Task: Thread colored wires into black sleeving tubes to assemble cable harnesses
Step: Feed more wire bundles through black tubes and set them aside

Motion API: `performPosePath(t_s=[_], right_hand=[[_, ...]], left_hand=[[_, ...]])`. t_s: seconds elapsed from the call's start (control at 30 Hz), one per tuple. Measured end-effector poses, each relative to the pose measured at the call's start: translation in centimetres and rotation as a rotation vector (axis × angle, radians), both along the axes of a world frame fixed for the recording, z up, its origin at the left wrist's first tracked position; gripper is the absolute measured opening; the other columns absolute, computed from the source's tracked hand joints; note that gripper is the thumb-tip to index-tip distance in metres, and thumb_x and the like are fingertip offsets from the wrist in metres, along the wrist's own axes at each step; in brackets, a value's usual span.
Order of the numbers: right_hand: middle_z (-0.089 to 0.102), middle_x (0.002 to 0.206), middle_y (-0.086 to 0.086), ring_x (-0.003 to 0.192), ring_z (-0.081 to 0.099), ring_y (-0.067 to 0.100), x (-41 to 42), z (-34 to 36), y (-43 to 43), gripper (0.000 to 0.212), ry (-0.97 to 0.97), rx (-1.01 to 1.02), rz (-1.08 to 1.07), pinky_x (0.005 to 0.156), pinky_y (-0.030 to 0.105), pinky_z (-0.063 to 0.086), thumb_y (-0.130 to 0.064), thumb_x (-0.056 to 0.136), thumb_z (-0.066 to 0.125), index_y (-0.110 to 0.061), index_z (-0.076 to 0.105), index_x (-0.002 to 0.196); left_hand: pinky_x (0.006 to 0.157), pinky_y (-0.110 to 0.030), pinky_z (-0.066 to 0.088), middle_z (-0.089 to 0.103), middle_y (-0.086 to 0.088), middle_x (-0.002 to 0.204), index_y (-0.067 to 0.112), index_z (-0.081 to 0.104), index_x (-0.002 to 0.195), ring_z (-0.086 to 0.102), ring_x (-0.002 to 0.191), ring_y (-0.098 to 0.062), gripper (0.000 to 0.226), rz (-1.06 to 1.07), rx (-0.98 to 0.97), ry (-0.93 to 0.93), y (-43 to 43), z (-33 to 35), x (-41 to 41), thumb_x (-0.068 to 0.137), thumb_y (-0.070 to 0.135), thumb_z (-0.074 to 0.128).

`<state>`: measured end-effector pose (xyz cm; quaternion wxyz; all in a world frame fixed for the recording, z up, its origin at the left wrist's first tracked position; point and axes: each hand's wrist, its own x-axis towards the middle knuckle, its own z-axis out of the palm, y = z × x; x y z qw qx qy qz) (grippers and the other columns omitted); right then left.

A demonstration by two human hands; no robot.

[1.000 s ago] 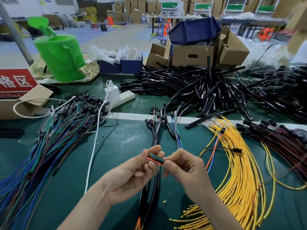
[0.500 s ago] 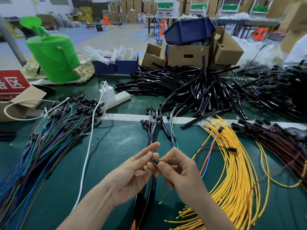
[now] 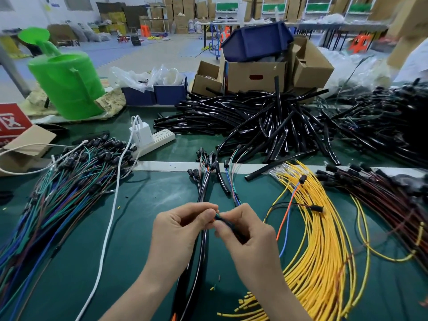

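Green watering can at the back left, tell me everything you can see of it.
The green watering can looks like glossy moulded plastic: a wide drum body, a flat strap handle down its side, and a spout rising left to a round head. It stands upright on crumpled brown paper.

Left hand [image 3: 176,230], right hand [image 3: 251,235] meet mid-table [image 3: 143,228] before me, wires [image 3: 218,218] pinched between. Harnesses [image 3: 203,188] beneath. Wire bundle [image 3: 58,193] left, wire fan [image 3: 324,246] right. Tube pile [image 3: 254,119] behind; boxes [image 3: 254,76] behind that.

Warehouse rm: grey floor [image 3: 176,50], cartons [image 3: 180,15] stacked at back w/ shelving [image 3: 272,8].
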<state>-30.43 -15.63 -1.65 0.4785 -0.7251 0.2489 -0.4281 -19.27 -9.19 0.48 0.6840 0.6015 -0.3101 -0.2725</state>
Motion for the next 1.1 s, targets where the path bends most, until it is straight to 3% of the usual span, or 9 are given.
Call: performPosePath(t_s=[0.17, 0.37, 0.47, 0.6, 0.67, 0.77, 0.83, 0.93, 1.1], right_hand=[[0.067, 0.074, -0.005, 0.066, 0.061, 0.005, 0.0, -0.8, -1.1, 0.008, 0.100, -0.433, -0.207, 0.061, 0.021, 0.048, -0.018, 0.081, 0.069, -0.012, 0.066, 0.084], [0.066, 0.071, -0.002, 0.062, 0.061, 0.011, -0.8, -1.1, -2.8, 0.005, 0.188, -0.467, -0.204, 0.058, 0.029, 0.048, -0.015, 0.080, 0.067, -0.011, 0.068, 0.081], [0.064, 0.067, -0.003, 0.059, 0.059, 0.011, -0.9, -1.0, -3.4, 0.004, 0.159, -0.422, -0.241, 0.057, 0.030, 0.047, -0.014, 0.079, 0.068, -0.011, 0.067, 0.077], [0.065, 0.069, -0.001, 0.060, 0.059, 0.011, -0.7, -1.3, -3.2, 0.006, 0.202, -0.417, -0.214, 0.057, 0.033, 0.048, -0.009, 0.079, 0.071, -0.010, 0.066, 0.076], [0.065, 0.069, 0.000, 0.060, 0.058, 0.012, -0.6, -1.4, -3.1, 0.010, 0.230, -0.443, -0.210, 0.057, 0.031, 0.047, -0.007, 0.077, 0.074, -0.009, 0.064, 0.075], [0.065, 0.070, 0.000, 0.060, 0.059, 0.012, -0.8, -1.5, -3.4, 0.012, 0.249, -0.468, -0.219, 0.056, 0.029, 0.047, -0.006, 0.075, 0.076, -0.009, 0.064, 0.075], [0.065, 0.069, -0.001, 0.060, 0.058, 0.012, -0.9, -1.5, -3.5, 0.013, 0.258, -0.474, -0.227, 0.055, 0.028, 0.047, -0.005, 0.075, 0.077, -0.009, 0.064, 0.075], [0.065, 0.069, -0.001, 0.060, 0.058, 0.011, -0.9, -1.7, -3.5, 0.011, 0.255, -0.459, -0.229, 0.057, 0.028, 0.048, -0.006, 0.077, 0.074, -0.010, 0.063, 0.076], [0.065, 0.067, -0.002, 0.060, 0.058, 0.009, -0.9, -1.6, -3.4, 0.009, 0.176, -0.359, -0.235, 0.059, 0.026, 0.048, -0.010, 0.078, 0.070, -0.011, 0.064, 0.073]], left_hand=[[0.062, -0.014, 0.053, 0.074, -0.007, 0.071, 0.009, 0.074, 0.076, 0.070, 0.065, -0.012, 0.016, -0.029, 0.086, -0.045, -1.3, 0.4, 0.2, 0.078, -0.006, 0.067], [0.066, -0.015, 0.054, 0.073, -0.009, 0.079, 0.001, 0.072, 0.086, 0.069, 0.071, -0.011, 0.006, -0.474, 0.469, -0.094, -4.7, 1.6, 3.6, 0.084, 0.003, 0.067], [0.078, -0.024, 0.056, 0.073, -0.009, 0.088, 0.005, 0.072, 0.093, 0.069, 0.079, -0.015, 0.014, -0.486, 0.580, -0.445, -10.1, 1.8, 4.7, 0.087, 0.016, 0.067], [0.098, -0.032, 0.043, 0.064, -0.011, 0.119, 0.009, 0.060, 0.123, 0.056, 0.115, -0.024, 0.042, -0.408, 0.637, -1.013, -18.4, 0.1, 2.2, 0.086, 0.029, 0.066], [0.097, -0.039, 0.042, 0.054, -0.017, 0.126, 0.004, 0.051, 0.125, 0.049, 0.120, -0.033, 0.048, -0.425, 0.769, -1.185, -20.8, -1.3, 1.1, 0.088, 0.031, 0.063], [0.088, -0.042, 0.044, 0.052, -0.019, 0.121, 0.000, 0.053, 0.113, 0.053, 0.112, -0.038, 0.030, -0.373, 0.837, -1.298, -22.0, -2.5, 0.7, 0.090, 0.018, 0.060], [0.083, -0.042, 0.045, 0.055, -0.020, 0.116, 0.000, 0.055, 0.107, 0.056, 0.106, -0.039, 0.019, -0.315, 0.823, -1.330, -22.2, -2.8, 0.8, 0.090, 0.009, 0.056], [0.079, -0.039, 0.048, 0.062, -0.015, 0.109, 0.005, 0.060, 0.102, 0.060, 0.099, -0.035, 0.020, -0.259, 0.785, -1.252, -21.9, -2.4, 1.5, 0.086, 0.017, 0.059], [0.084, -0.030, 0.054, 0.072, -0.008, 0.094, 0.013, 0.072, 0.091, 0.065, 0.082, -0.018, 0.014, -0.043, 0.384, -0.606, -20.4, 2.2, 4.6, 0.078, 0.017, 0.074]])
